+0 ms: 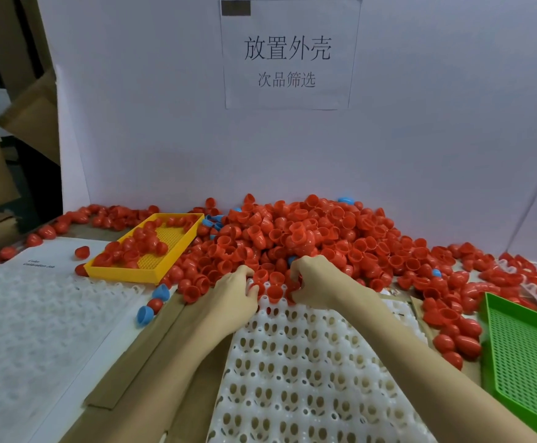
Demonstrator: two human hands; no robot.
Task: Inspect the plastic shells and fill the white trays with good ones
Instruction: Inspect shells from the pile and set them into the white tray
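Note:
A big heap of red plastic shells [296,235] lies against the back wall, with a few blue ones mixed in. In front of me sits a white tray [305,372] with rows of round sockets, nearly all of them bare. At its far edge a few red shells [275,290] stand in the sockets. My left hand [232,298] curls its fingers round a red shell at that edge. My right hand [315,282] pinches another red shell just beside it.
A yellow basket [145,270] holding several red shells stands at the left of the heap. A green mesh basket [529,356] sits at the right edge. More white trays [30,314] lie on the left. Loose blue shells [152,302] rest near them.

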